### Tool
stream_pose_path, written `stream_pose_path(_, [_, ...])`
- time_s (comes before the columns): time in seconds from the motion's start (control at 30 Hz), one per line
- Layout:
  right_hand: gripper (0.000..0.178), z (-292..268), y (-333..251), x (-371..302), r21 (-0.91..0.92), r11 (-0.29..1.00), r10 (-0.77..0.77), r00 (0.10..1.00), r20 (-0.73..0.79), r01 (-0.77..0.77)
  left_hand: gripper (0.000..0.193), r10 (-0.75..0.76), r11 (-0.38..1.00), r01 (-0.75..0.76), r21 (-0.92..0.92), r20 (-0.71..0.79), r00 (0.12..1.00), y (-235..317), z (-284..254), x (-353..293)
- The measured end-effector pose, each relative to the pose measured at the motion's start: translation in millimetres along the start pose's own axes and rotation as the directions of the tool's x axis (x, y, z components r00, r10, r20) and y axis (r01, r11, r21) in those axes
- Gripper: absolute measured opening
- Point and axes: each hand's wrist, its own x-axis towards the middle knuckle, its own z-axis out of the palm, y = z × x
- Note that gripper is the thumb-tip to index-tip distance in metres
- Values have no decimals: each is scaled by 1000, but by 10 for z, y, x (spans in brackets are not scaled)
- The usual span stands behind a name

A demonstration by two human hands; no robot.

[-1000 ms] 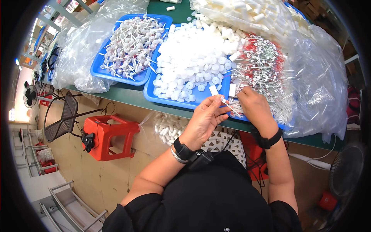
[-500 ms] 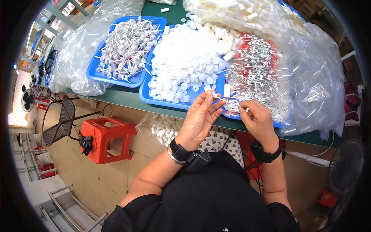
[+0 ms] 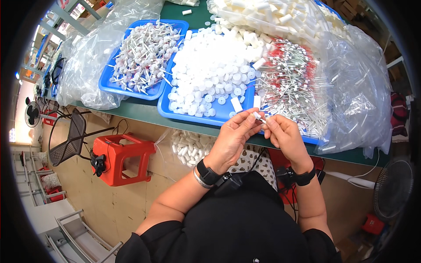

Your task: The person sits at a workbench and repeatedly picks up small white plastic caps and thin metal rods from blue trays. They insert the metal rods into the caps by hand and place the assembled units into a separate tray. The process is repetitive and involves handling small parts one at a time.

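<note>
Over the table's front edge, my left hand (image 3: 232,139) is closed in a pinch on a small white piece (image 3: 257,115). My right hand (image 3: 287,136) also has thumb and forefinger pinched together, at the other end of this slim piece; its exact shape is mostly hidden by the fingers. Just beyond the hands, a blue tray (image 3: 177,113) holds a heap of translucent white discs (image 3: 210,57). White tubes (image 3: 236,104) lie at its front right corner. To the right are piled thin metal leads (image 3: 291,87) with red and white parts.
A second blue tray (image 3: 105,83) on the left holds discs with stems. Bagged white tubes (image 3: 280,17) lie behind. Clear plastic bags (image 3: 355,92) flank the trays. Below stand a red stool (image 3: 125,160), a bag of white tubes (image 3: 188,149) and a fan (image 3: 393,188).
My hands have drawn together, the left shifting right and slightly down, the right shifting left. The small white piece now sits between both sets of fingertips.
</note>
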Motion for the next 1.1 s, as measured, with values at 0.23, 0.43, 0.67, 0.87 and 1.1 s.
stream_pose_path(0.23, [25, 41, -195, 18, -85, 995, -70, 990, -120, 60, 34, 209, 926, -179, 332, -58, 976, 343, -108, 12])
stream_pose_path(0.43, [14, -291, -109, 14, -841, 497, -455, 890, -40, 216, 45, 572, 816, -563, 131, -319, 756, 1885, -645, 193])
stream_pose_path(0.67, [13, -236, 73, 192, -941, 134, -533, 823, 195, 310, 24, 273, 108, -245, 963, 208, 939, 1098, -527, 168])
stream_pose_path(0.87, [5, -229, 27, 168, -944, 183, -524, 840, 141, 273, 19, 142, -388, -277, 879, 354, 924, 655, -402, 231])
stream_pose_path(1.1, [8, -243, 33, 202, -947, 117, -491, 847, 206, 298, 21, 35, -404, -248, 881, 286, 957, 723, -330, 367])
